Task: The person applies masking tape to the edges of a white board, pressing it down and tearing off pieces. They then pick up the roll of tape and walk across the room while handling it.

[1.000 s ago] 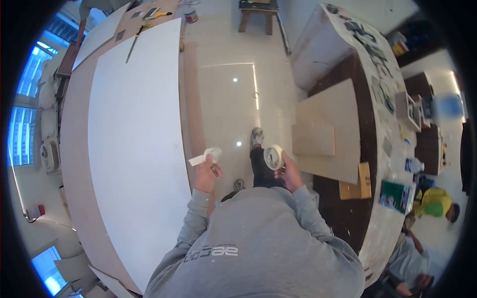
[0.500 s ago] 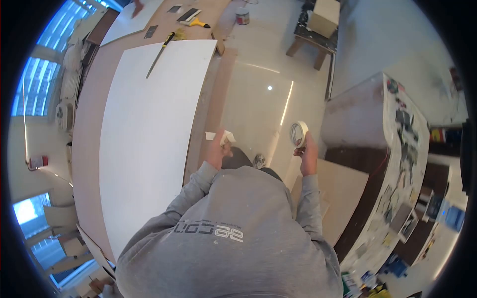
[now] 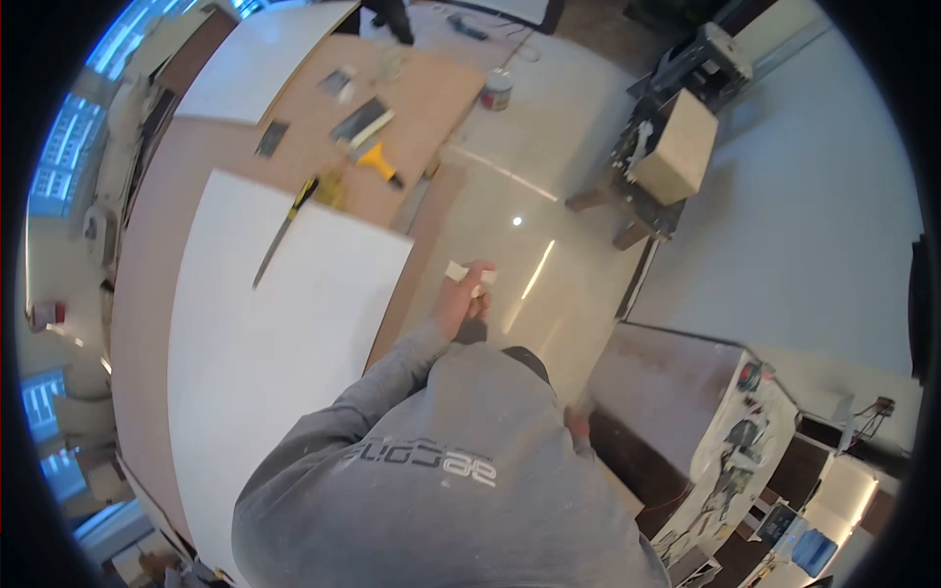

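Observation:
My left hand (image 3: 459, 302) is closed on a crumpled piece of pale masking tape (image 3: 480, 282), over the floor beside the bench edge. Low at my right side, my right hand (image 3: 578, 427) is blurred and partly covered by my sleeve and body. Its fingers are hidden, and the tape roll does not show now. A large white panel (image 3: 284, 333) lies on the wooden bench (image 3: 147, 294) to my left. Across the panel's far end rests a file (image 3: 274, 245) with a yellow and black handle.
A yellow-handled wide tool (image 3: 374, 155) and a dark flat piece (image 3: 272, 138) lie farther along the bench. Another white panel (image 3: 255, 69) is beyond. A can (image 3: 497, 90) stands near the bench end. A stool (image 3: 627, 211) carries a box (image 3: 676, 147). A person's legs (image 3: 394, 20) show at the top.
My view has shifted forward along the bench. My right hand has dropped from holding up the tape roll to low at my side. The left still grips the tape piece.

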A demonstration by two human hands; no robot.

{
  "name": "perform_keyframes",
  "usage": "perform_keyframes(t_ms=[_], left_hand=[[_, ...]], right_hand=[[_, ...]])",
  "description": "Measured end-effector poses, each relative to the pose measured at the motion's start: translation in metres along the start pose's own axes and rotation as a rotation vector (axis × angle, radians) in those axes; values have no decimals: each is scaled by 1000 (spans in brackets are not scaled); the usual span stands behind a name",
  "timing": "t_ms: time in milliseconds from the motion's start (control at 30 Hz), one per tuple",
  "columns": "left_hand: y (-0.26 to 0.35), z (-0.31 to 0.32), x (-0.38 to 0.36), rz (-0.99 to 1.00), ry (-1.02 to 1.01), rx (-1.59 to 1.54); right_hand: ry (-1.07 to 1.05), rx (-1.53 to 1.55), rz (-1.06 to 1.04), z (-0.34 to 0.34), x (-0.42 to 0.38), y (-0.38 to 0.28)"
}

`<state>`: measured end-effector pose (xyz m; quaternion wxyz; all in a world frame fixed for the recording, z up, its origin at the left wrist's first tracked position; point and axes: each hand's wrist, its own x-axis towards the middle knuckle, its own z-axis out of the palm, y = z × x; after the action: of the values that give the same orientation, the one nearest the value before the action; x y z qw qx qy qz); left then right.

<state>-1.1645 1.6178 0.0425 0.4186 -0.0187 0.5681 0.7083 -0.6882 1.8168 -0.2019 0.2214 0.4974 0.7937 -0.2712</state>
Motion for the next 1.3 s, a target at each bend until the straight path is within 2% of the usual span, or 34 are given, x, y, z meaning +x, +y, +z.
perform_keyframes(t_ms=[33,100,167,267,300,367,433,500,633,700,800,867,900,1033,1100,1167,1233,1300], left_hand=[[26,7,23,15,7,14],[71,19,65,57,9,58],[91,21,121,53,-20,121],[116,27,196,59,-9,153],[124,31,221,70,2,155],[144,38,271,-45,3,93],[158,53,326,-123,10,29],[167,73,370,-147,36,-50],[223,148,462,-159,-35,92],[275,189,499,-118,-99,283],[310,211,565,-148,-102,197],[327,211,609,-220,-148,-29],[336,212,635,-258,-187,-133],[375,222,734,-229,-43,7],[393,230,787,-232,52,109],[397,219,850,-180,-22,103],[454,247,888,-176,22,-20],[480,248,952,-143,-70,13]], right_hand=[[-68,-10,76,-1,2,20],[-184,-5,220,-16,14,15],[-246,17,345,-57,31,-17],[-172,-133,48,-83,104,-48],[-163,-48,37,-104,122,-72],[-121,130,-11,-166,179,-150],[142,203,-184,-204,252,-203],[234,463,-208,-253,320,-251],[28,1078,65,-388,420,-383],[6,1071,-8,-433,475,-427],[9,1045,-178,-498,522,-494],[8,1056,-260,-536,556,-533],[-4,1018,-257,-559,568,-552],[-35,921,-264,-604,657,-601],[15,842,-327,-622,710,-619],[0,827,-308,-639,743,-643],[-36,896,-241,-675,773,-671],[-46,908,-218,-715,804,-705]])
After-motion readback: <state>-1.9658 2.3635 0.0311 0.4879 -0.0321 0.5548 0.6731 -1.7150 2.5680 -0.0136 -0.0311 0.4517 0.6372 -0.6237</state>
